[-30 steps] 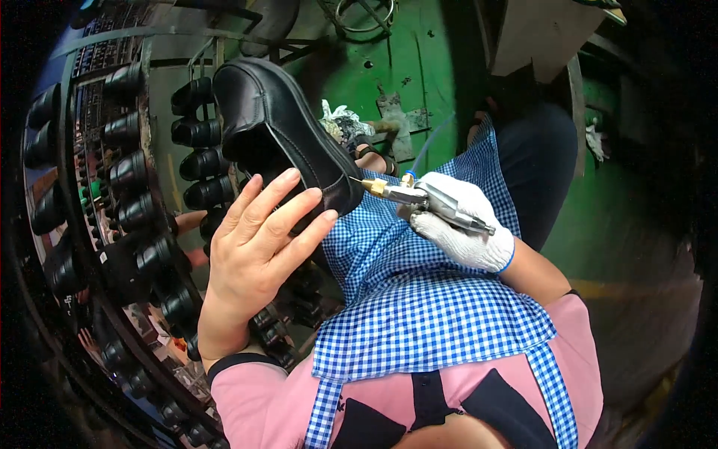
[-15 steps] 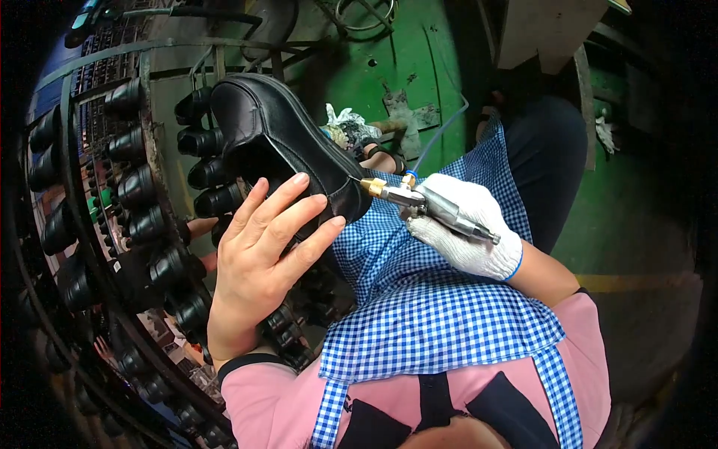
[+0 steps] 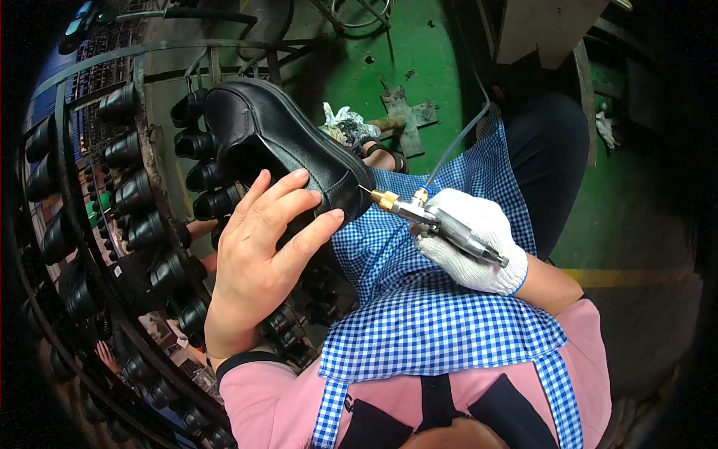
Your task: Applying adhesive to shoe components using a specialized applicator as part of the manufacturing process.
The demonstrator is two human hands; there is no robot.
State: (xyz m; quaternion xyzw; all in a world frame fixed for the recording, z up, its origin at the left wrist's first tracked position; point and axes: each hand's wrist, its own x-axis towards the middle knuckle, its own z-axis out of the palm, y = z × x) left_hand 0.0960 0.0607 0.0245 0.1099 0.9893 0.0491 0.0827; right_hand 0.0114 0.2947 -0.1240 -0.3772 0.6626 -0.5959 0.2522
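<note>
A black leather shoe point(image 3: 288, 138) is held up in front of me, its toe to the upper left and its heel toward my right hand. My bare left hand point(image 3: 265, 243) grips it at the foot opening, fingertips on the leather near the heel; what lies underneath is hidden. In a white knit glove, my right hand point(image 3: 475, 243) is closed around a metal needle-nozzle gun point(image 3: 456, 232) with a brass front and a thin hose point(image 3: 464, 135). Its needle points at the shoe's heel side, close to the sole edge; I cannot tell whether it touches.
On the left, a curved metal rack point(image 3: 71, 217) carries many black shoes. Ahead on the green floor point(image 3: 419, 45) are a cross-shaped metal foot point(image 3: 407, 120) and crumpled rags point(image 3: 344, 123). A grey panel point(image 3: 550, 30) stands at the upper right. A checked apron point(image 3: 441, 322) covers my lap.
My right hand and the gun have shifted slightly right and down, showing more of the needle. The shoe has moved a little left. The hose has swung to the right.
</note>
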